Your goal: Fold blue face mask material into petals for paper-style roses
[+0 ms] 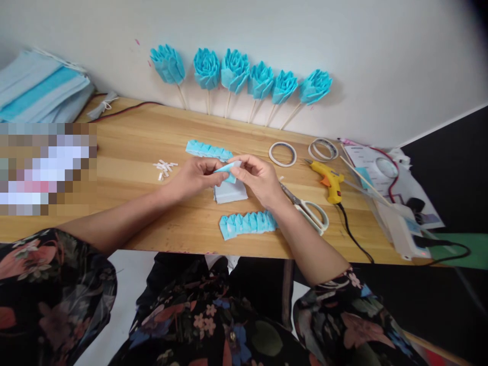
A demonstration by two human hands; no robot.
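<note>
My left hand (pixel 196 175) and my right hand (pixel 259 179) meet above the middle of the wooden table (pixel 129 147), and together they pinch a small folded light-blue piece (pixel 229 169). Directly beneath it lies a pale folded sheet (pixel 231 192). A pleated blue strip (pixel 247 223) rests near the table's front edge, by my right wrist. Another pleated blue strip (pixel 209 150) lies just beyond my hands. Small white scraps (pixel 164 168) sit left of my left hand.
Several blue paper flowers on sticks (pixel 236 71) lean against the back wall. Scissors (pixel 310 209), a yellow glue gun (pixel 330 182) with its cord, two tape rolls (pixel 282 153), skewers and a power strip (pixel 402 229) lie on the right. A stack of blue face masks (pixel 40 89) sits far left.
</note>
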